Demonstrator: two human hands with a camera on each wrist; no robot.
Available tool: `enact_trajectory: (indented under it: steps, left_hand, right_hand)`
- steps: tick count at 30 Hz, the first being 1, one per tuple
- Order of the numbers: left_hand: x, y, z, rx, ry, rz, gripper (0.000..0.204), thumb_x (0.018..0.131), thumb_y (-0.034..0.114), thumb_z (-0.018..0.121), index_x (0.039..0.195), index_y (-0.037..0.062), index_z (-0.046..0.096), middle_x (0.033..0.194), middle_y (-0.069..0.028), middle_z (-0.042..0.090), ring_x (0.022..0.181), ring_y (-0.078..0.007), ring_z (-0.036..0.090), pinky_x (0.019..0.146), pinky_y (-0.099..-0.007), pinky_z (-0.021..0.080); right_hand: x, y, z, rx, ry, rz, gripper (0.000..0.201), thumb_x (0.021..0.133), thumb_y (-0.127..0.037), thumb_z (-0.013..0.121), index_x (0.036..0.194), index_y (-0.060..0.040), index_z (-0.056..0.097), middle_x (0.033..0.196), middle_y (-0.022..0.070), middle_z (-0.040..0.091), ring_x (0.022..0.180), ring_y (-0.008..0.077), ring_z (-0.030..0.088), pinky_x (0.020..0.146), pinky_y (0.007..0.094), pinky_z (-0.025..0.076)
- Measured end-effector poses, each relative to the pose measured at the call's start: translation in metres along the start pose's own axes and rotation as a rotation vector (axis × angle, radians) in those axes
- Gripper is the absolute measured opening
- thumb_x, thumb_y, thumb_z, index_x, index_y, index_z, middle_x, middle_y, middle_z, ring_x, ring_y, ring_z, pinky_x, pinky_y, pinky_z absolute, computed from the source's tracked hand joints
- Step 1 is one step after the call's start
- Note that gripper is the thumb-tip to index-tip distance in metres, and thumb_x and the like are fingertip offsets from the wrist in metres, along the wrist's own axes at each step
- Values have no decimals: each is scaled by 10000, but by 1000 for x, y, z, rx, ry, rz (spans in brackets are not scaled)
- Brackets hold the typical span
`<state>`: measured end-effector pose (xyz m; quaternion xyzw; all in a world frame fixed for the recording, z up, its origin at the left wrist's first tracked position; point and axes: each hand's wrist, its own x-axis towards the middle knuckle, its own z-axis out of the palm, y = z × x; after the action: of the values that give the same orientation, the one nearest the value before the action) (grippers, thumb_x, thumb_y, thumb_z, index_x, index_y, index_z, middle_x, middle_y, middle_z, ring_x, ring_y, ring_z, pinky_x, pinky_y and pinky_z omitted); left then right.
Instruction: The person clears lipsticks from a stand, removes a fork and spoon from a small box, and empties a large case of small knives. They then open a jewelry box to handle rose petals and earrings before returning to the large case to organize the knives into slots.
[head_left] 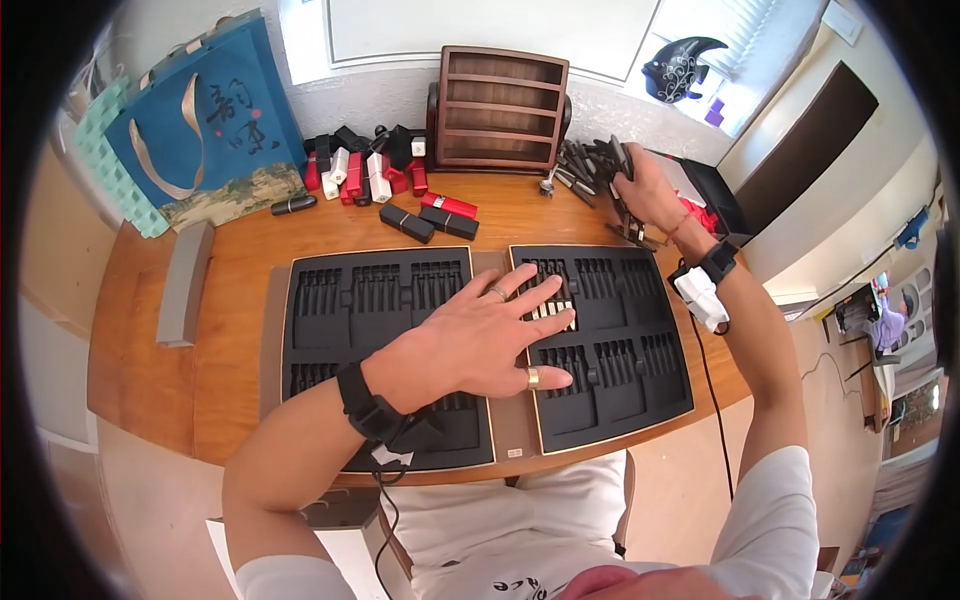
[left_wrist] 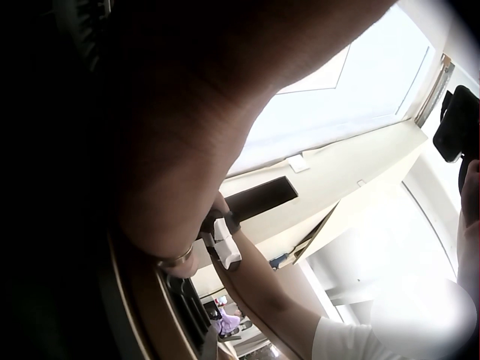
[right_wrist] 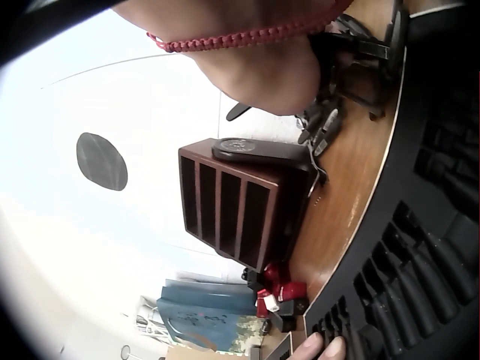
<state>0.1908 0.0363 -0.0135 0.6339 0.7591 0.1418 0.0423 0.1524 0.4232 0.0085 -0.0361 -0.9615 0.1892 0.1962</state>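
Note:
My left hand [head_left: 465, 345] lies with fingers spread over the upper left part of the right black tray [head_left: 622, 318]; its fingertips touch or nearly touch the slots there. Light-coloured pieces [head_left: 566, 308] show in that compartment between the fingers. At the back right my right hand [head_left: 655, 195] reaches into a heap of dark slim items [head_left: 582, 160], its fingers curled round a dark slim item [head_left: 619, 156]. The right wrist view shows the heap [right_wrist: 322, 124] beyond the hand [right_wrist: 262, 71], whose fingers are mostly hidden.
The left black tray [head_left: 378, 330] lies beside the right one. Behind them are loose red, white and black cases [head_left: 350, 185], a brown wooden rack [head_left: 500, 110] and a blue paper bag [head_left: 215, 115]. A grey bar [head_left: 187, 285] lies at the left. A cable [head_left: 712, 400] hangs from the right wrist.

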Motion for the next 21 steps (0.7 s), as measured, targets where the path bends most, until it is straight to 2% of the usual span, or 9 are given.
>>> enact_trajectory:
  steps: [3, 5, 7, 8, 12, 15, 18, 19, 21]
  left_hand:
    - [1, 0, 0, 2, -11, -3, 845, 1037, 774, 506, 1645, 187, 527, 1762, -195, 371, 1653, -421, 269, 1339, -585, 231]
    - [0, 1, -4, 0, -18, -6, 846, 1037, 773, 508, 1647, 187, 524, 1763, -195, 369, 1653, -422, 269, 1339, -584, 232]
    - [0, 1, -3, -4, -26, -7, 846, 1037, 772, 509, 1649, 187, 521, 1764, -195, 367, 1653, -422, 270, 1339, -583, 232]
    - [0, 1, -3, -2, -23, -8, 848, 1036, 772, 510, 1651, 188, 519, 1765, -195, 364, 1652, -424, 270, 1339, -583, 233]
    - [0, 1, -3, 20, -18, -4, 846, 1038, 765, 516, 1654, 185, 513, 1767, -195, 360, 1650, -430, 270, 1337, -583, 238]
    - [1, 3, -6, 11, -33, -7, 836, 1041, 748, 535, 1654, 180, 513, 1765, -201, 361, 1650, -434, 267, 1335, -582, 242]
    - [2, 6, -10, 9, -57, -21, 826, 1043, 729, 555, 1656, 176, 510, 1765, -210, 357, 1648, -441, 268, 1332, -586, 245]
    - [2, 7, -10, 18, -67, -13, 826, 1043, 729, 555, 1656, 176, 510, 1765, -210, 357, 1648, -441, 268, 1332, -586, 245]
    - [4, 7, -13, 31, -92, -18, 823, 1046, 723, 558, 1659, 176, 507, 1766, -217, 351, 1647, -449, 262, 1332, -587, 243]
  right_hand:
    - [-11, -20, -18, 62, 78, 48, 396, 952, -115, 654, 1293, 68, 576, 1002, 327, 663, 944, 483, 659, 886, 511, 530]
    - [-26, -50, -36, 51, 24, 115, 434, 965, -132, 676, 1330, 74, 567, 1041, 298, 678, 961, 435, 674, 901, 486, 533]
    - [-43, -61, -39, 148, 172, 11, 488, 985, -140, 686, 1403, 69, 547, 1087, 286, 697, 1016, 399, 696, 932, 454, 541]
    - [-51, -70, -43, 209, 145, 19, 523, 1007, -126, 696, 1475, 34, 527, 1178, 263, 702, 1094, 366, 697, 980, 426, 539]
    - [-102, -93, -32, 254, 242, -144, 497, 1015, -67, 702, 1482, -8, 539, 1295, 214, 659, 1192, 330, 663, 1043, 416, 523]
    - [-140, -121, -33, 179, 168, -262, 512, 958, 1, 713, 1445, -22, 556, 1300, 204, 619, 1222, 389, 641, 1044, 415, 530]
    - [-165, -128, -27, 129, 80, -262, 532, 907, -6, 739, 1413, -33, 577, 1288, 207, 623, 1225, 456, 620, 1025, 495, 538]
    - [-170, -128, -26, 133, 93, -253, 532, 907, -6, 739, 1413, -33, 577, 1288, 207, 623, 1225, 456, 620, 1025, 495, 538]
    - [-178, -125, -28, 89, -66, -163, 497, 919, -66, 754, 1392, -36, 603, 1268, 193, 644, 1196, 436, 633, 999, 509, 533]
